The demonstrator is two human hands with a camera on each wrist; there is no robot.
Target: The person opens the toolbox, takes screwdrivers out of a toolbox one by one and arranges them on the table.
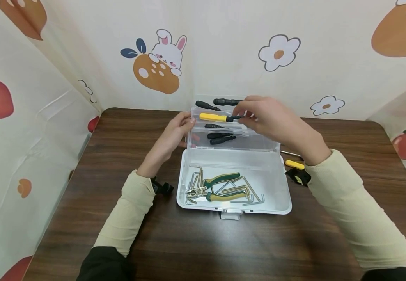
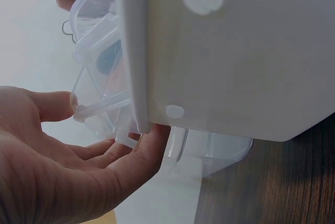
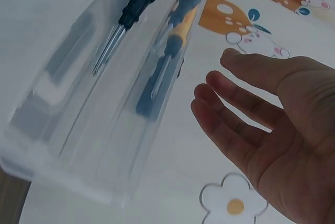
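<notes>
A white toolbox [image 1: 181,187] stands on the table with its clear tiered trays [image 1: 259,143] raised at the back. My left hand [image 1: 174,134] grips the left end of these trays, thumb on one corner and fingers underneath in the left wrist view. Above the trays' right half is my right hand [image 1: 273,117], its fingertips overlapping the shaft of a yellow screwdriver [image 1: 212,117] in the head view. From the right wrist, that hand [image 3: 261,124] shows loosely bent fingers with nothing between them. Several black screwdrivers [image 1: 222,139] lie in the trays. Green-handled pliers [image 1: 224,178] rest in the box.
Several hex keys [image 1: 246,189] lie around the pliers. Right of the box are a black-and-yellow tape measure [image 1: 299,176], a yellow-handled tool [image 1: 295,164] and a metal rod [image 1: 290,153]. A patterned curtain [image 1: 224,50] hangs behind the brown table [image 1: 206,246].
</notes>
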